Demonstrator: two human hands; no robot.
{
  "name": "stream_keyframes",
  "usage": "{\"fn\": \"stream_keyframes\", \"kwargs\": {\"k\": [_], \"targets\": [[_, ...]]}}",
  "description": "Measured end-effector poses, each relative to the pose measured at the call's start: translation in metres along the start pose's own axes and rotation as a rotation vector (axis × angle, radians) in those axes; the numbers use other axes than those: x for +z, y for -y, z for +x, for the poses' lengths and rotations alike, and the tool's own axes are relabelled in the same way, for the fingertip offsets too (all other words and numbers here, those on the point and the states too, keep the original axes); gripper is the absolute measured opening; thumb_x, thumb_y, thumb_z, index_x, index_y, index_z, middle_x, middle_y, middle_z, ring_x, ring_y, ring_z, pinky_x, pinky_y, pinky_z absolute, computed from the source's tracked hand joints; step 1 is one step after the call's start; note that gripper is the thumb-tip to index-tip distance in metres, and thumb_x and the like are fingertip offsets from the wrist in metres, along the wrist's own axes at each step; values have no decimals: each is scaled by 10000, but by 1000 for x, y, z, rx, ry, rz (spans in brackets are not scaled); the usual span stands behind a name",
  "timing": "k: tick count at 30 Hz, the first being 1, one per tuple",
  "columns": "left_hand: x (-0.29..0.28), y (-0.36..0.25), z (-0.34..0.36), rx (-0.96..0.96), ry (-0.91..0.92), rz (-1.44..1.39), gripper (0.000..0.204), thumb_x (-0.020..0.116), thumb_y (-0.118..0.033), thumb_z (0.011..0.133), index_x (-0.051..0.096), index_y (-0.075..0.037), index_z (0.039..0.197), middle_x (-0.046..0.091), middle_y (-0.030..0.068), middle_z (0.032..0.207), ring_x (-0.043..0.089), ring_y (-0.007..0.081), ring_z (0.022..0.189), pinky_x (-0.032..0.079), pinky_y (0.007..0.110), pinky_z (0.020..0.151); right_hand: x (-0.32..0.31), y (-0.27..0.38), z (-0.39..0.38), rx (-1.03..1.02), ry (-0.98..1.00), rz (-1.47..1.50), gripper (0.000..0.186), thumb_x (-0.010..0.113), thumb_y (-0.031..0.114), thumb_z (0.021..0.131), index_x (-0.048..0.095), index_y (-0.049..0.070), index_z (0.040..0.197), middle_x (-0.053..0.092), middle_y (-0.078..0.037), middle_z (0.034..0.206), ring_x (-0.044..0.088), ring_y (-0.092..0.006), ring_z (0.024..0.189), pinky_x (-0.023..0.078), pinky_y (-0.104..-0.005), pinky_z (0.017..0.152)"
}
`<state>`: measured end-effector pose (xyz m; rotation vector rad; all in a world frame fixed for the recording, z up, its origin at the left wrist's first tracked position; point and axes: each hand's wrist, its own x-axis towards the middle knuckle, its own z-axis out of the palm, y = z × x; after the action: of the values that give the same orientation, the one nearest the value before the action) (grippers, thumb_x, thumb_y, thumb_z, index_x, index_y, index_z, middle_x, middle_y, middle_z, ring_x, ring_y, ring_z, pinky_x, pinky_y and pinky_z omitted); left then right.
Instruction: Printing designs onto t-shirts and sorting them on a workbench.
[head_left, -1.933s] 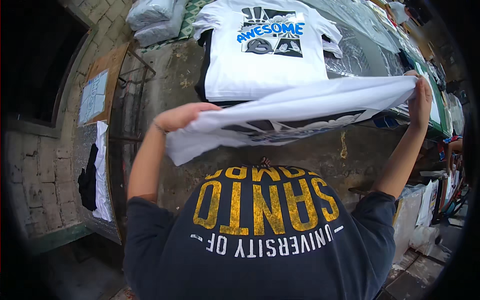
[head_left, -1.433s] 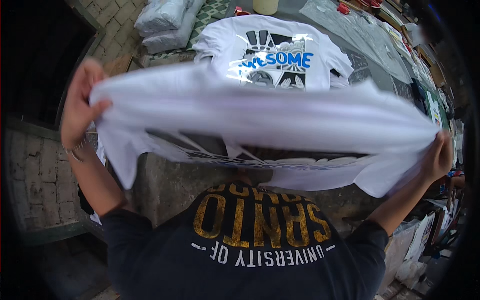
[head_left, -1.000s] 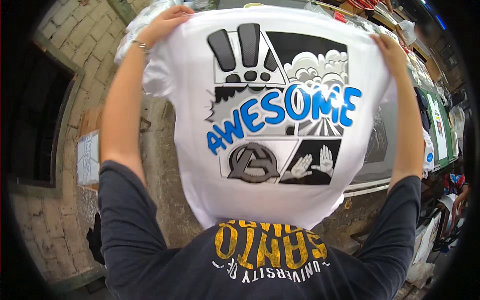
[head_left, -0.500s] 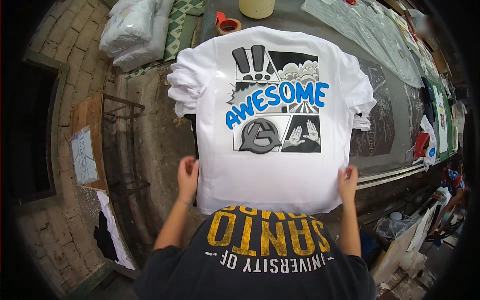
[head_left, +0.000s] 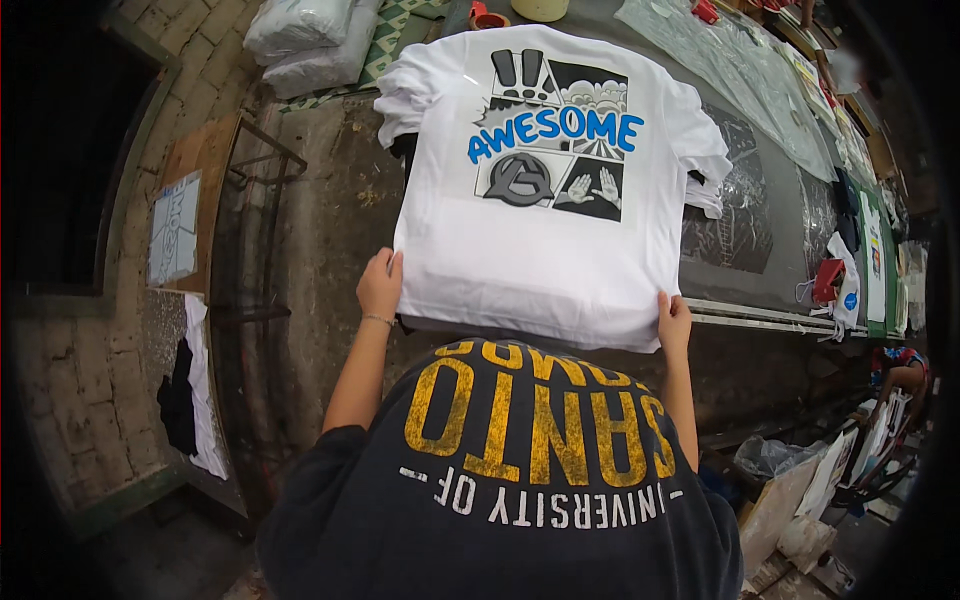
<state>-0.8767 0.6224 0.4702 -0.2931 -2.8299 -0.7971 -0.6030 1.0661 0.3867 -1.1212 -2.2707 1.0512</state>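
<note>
1. The left hand (head_left: 380,285), left of centre, is nearly closed, thumb and fingertips pinching the side edge of the white T-shirt (head_left: 540,265) near its hem.
2. The right hand (head_left: 674,322), right of centre, is likewise nearly closed, pinching the shirt's lower right corner.
3. The shirt lies spread across the upper middle of the frame, hem toward the person, over other garments; dark fabric (head_left: 403,147) shows at its left edge. Beneath is the grey worktop (head_left: 808,215).
4. It should handle as light, soft and limp, hardly fragile, but ready to wrinkle or sag between grips. The printed panel (head_left: 555,135) looks slightly glossy and is probably stiffer than the plain cloth.
5. The hem corners and side edges seem the best holds, keeping fingertips off the print; a light pinch should do.
6. Farther out, a tape roll (head_left: 490,19) sits at upper centre and clear plastic sheeting (head_left: 735,75) at upper right.
</note>
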Motion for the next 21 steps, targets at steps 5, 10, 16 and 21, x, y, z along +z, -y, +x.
{"fn": "stream_keyframes", "kwargs": {"k": [5,10,16,21], "targets": [[-17,-28,-2,62,-79,240,300,434,-361,974,525,-91,880,605,143,842,595,400,778,465,493,640,-5,16,0,17,-64,247,373,599,342,933,490,29,761,354,3,510,289,-68,482,229,-297,451],[-25,-29,-8,10,-43,50,332,442,-373,972,517,-70,860,619,177,774,597,399,777,449,480,634,-23,19,6,-9,-59,323,348,611,314,932,498,38,752,363,35,509,299,-52,468,252,-270,444],[-13,-11,-29,-61,-17,-102,347,462,-397,961,548,-66,899,614,192,799,583,415,775,449,453,650,-24,-1,1,-24,-51,250,351,625,334,918,522,42,751,343,34,526,306,-70,482,248,-284,454],[-2,-1,-35,-106,10,-147,353,478,-403,952,555,-61,904,628,187,840,593,403,808,456,441,671,-3,-20,-11,-56,-116,176,424,616,438,893,521,39,786,353,-36,543,336,-134,523,292,-332,512]]}}
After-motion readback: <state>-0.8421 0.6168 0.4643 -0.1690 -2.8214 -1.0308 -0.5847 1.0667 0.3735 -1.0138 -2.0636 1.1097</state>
